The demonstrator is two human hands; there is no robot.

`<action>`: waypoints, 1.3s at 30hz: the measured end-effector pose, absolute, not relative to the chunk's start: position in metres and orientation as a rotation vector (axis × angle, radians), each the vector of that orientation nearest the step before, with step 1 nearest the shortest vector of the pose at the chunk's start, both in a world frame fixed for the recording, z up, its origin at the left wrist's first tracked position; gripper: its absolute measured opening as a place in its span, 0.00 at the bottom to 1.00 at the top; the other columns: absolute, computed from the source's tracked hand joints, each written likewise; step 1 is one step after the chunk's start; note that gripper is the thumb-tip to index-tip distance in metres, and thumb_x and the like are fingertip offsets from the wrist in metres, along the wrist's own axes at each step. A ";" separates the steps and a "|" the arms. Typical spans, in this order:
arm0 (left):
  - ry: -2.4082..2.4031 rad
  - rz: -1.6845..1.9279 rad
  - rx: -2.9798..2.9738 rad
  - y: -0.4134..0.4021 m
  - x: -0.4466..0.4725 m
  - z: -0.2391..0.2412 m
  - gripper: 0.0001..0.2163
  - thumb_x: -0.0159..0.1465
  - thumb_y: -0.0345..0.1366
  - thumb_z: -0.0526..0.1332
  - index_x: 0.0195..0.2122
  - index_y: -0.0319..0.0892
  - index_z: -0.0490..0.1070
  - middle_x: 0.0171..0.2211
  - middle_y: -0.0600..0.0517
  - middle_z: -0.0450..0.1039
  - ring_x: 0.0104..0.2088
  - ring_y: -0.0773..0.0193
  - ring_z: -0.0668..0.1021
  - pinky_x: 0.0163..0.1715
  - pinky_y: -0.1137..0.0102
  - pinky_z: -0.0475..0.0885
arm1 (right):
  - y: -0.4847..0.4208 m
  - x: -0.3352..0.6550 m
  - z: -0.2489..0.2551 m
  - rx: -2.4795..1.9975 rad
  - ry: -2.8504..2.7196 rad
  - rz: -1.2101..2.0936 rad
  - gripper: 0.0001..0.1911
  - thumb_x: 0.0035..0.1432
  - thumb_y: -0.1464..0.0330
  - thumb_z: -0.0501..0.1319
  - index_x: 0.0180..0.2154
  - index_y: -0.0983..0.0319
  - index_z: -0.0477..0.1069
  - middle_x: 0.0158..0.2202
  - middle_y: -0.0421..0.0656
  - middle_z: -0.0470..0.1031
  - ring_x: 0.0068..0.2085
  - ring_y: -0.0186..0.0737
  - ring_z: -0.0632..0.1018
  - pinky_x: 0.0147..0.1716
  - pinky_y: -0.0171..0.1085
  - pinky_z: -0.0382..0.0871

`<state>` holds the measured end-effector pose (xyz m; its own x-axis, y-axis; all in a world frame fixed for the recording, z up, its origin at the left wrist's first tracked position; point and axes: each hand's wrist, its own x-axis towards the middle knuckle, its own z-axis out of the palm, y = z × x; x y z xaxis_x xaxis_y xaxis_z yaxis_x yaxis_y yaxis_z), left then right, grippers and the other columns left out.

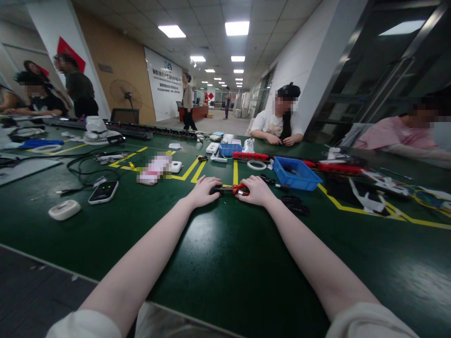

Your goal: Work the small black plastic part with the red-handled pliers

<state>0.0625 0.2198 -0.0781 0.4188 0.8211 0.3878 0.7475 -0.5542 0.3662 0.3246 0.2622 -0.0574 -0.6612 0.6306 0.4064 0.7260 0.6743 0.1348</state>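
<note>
My right hand [259,190] is closed around the red handles of a pair of pliers [240,189]. Their dark jaws point left, towards my left hand. My left hand [204,191] pinches a small black part [215,189] at the tip of the jaws; its exact kind is too small to make out. Both hands rest low over the green table, a short way apart. To the right of my right hand lies a cluster of black parts [295,205], with a blue bin [299,180] behind it holding some dark pieces.
On the left of the green table [218,263] are a phone [155,170], a white-edged device with green lights [103,192], a white rounded case [64,210] and black cables. A smaller blue bin [230,149] and red strips [250,156] lie beyond my hands. Co-workers sit opposite.
</note>
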 end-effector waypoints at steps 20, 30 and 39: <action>1.373 0.970 2.508 0.229 0.048 -0.083 0.10 0.63 0.39 0.61 0.42 0.45 0.79 0.46 0.48 0.73 0.49 0.56 0.75 0.55 0.58 0.69 | 0.271 0.339 -0.062 -1.002 -2.358 -0.567 0.25 0.53 0.49 0.60 0.43 0.61 0.73 0.40 0.49 0.75 0.45 0.53 0.69 0.53 0.50 0.56; 1.351 0.970 2.447 0.229 0.050 -0.084 0.07 0.61 0.38 0.64 0.39 0.45 0.80 0.42 0.49 0.74 0.45 0.57 0.76 0.51 0.61 0.72 | 0.269 0.336 -0.061 -0.989 -2.378 -0.561 0.24 0.52 0.50 0.61 0.42 0.60 0.74 0.39 0.49 0.76 0.44 0.53 0.70 0.53 0.50 0.56; 1.378 1.049 2.186 0.237 0.044 -0.091 0.10 0.61 0.37 0.64 0.43 0.46 0.80 0.40 0.49 0.73 0.43 0.60 0.77 0.51 0.62 0.73 | 0.269 0.336 -0.061 -0.983 -2.421 -0.524 0.24 0.52 0.50 0.61 0.42 0.60 0.74 0.38 0.48 0.76 0.44 0.53 0.70 0.53 0.51 0.56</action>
<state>0.0440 0.2369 -0.0914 0.2527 0.8808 0.4004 0.6206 -0.4651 0.6313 0.3356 0.2694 -0.0609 -0.6315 0.5425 0.5540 0.7230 0.6702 0.1677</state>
